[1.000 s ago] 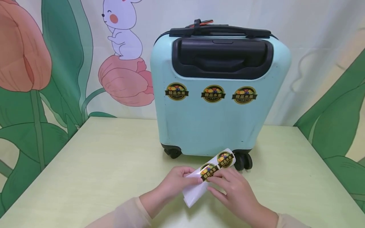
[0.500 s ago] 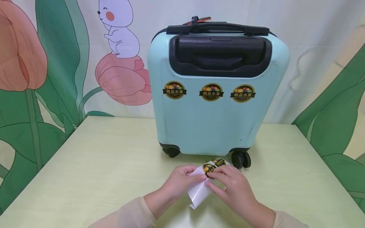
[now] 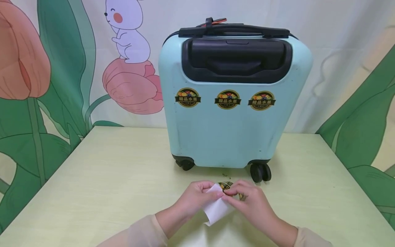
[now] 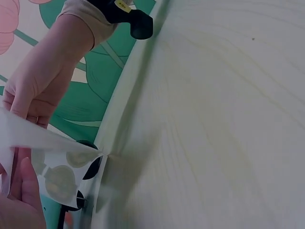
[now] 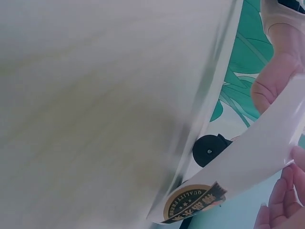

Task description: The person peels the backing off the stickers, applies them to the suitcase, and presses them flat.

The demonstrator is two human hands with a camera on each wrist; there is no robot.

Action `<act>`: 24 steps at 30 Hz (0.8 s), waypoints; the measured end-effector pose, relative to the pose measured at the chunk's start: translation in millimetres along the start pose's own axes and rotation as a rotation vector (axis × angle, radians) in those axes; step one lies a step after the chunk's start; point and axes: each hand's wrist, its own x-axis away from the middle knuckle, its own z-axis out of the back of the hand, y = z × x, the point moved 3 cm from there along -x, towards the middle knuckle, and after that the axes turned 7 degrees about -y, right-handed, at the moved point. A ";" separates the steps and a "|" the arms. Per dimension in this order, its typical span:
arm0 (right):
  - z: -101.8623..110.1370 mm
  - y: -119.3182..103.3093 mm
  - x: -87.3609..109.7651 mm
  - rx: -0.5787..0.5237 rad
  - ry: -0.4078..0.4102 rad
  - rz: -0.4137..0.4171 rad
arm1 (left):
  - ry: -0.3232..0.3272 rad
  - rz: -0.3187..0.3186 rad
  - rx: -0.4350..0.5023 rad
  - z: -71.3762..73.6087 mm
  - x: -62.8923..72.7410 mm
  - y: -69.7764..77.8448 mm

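A white sticker sheet (image 3: 216,209) is bent between my two hands over the table. My left hand (image 3: 197,199) grips its left side, thumb on the near face. Thumb and index finger of my right hand (image 3: 256,202) pinch the edge of a round black-and-gold fruit sticker (image 3: 226,185), with the sheet folded back beside it. Another sticker (image 5: 195,202) shows on the sheet's lower end in the right wrist view. Behind stands a light blue suitcase (image 3: 222,137), upright, with a row of three matching stickers (image 3: 227,99) below its black handle recess.
The suitcase rests on black wheels (image 3: 260,172) on a pale wooden table (image 3: 108,171). A curtain (image 3: 339,68) printed with tulips and a white rabbit hangs behind the table.
The sticker sheet has been bent back and its far end tipped down, so the stickers on it show less. My right fingers have closed in on a sticker's edge.
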 end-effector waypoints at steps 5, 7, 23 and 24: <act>-0.4 1.4 0.4 -0.052 -0.013 -0.082 | -0.019 -0.023 -0.001 0.5 1.5 0.0; -0.3 1.4 0.6 -0.069 -0.019 -0.098 | -0.016 -0.037 -0.016 0.8 2.0 0.7; 4.4 2.5 1.6 -0.045 0.046 -0.042 | -0.051 -0.014 -0.096 6.9 1.8 9.3; 5.0 2.4 1.5 -0.048 0.059 -0.034 | -0.050 -0.005 -0.098 8.1 1.4 9.1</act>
